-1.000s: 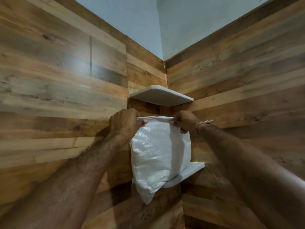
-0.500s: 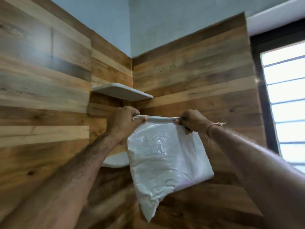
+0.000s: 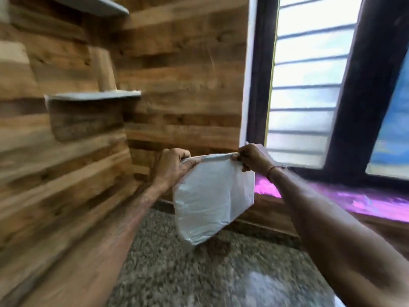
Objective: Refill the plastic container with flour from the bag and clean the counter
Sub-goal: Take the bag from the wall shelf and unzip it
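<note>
A white woven flour bag (image 3: 210, 196) hangs in the air in front of me, above the speckled stone counter (image 3: 188, 273). My left hand (image 3: 171, 168) grips the left end of its folded top edge. My right hand (image 3: 252, 159) grips the right end of the same edge. The bag hangs tilted, its lower corner pointing down toward the counter. The plastic container is not in view. The frame is blurred by motion.
Wood-plank walls meet in a corner at the left. Two white corner shelves (image 3: 93, 96) are fixed there, the upper shelf (image 3: 97, 5) at the top edge. A dark-framed louvred window (image 3: 305, 85) with a pink-lit sill (image 3: 365, 201) stands to the right.
The bag has come off the lower corner shelf and moved right and down, held by both hands. The view has swung right and down, bringing the window and counter into sight.
</note>
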The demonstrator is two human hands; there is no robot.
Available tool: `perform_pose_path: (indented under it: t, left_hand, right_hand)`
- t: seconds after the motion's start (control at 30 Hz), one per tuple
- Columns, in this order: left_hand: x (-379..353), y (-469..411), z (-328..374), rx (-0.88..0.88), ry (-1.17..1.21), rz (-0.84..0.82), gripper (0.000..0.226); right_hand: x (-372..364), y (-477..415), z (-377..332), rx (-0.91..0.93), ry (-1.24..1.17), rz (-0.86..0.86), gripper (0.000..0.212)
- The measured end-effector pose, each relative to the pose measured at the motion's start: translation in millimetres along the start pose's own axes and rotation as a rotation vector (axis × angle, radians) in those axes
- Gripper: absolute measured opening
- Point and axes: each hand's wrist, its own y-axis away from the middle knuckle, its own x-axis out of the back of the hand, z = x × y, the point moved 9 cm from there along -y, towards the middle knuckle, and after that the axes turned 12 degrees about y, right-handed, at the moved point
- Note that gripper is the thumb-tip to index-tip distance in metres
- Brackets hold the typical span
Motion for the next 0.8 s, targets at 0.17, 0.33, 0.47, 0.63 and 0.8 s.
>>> perform_pose_path:
  t: [0.17, 0.33, 0.47, 0.63, 0.8]
  left_hand:
    - [-58.6, 88.9, 12.8, 0.027, -0.114, -0.059, 0.056]
    - [-99.1, 183.9, 35.4, 0.090, -0.192, -0.137, 0.051]
    - [-113.4, 248.9, 52.9, 0.034, -0.301, -0.180, 0.047]
    - [-124.3, 306.1, 42.1, 0.094, -0.346, -0.254, 0.043]
    - [-114.6, 356.2, -2.1, 0.385, -0.128, -0.342, 0.043]
  right_hand:
    - [-47.4, 77.6, 43.1, -0.004, 0.038, -0.133, 0.038]
    - [-90.9, 159.8, 73.6, -0.008, 0.058, -0.261, 0.038]
    - [-125.1, 207.5, 80.4, -0.012, 0.119, -0.352, 0.029]
    - [-152.4, 239.7, 65.0, 0.013, 0.083, -0.372, 0.020]
    - [-165.7, 260.5, 46.3, 0.066, 0.096, -0.357, 0.015]
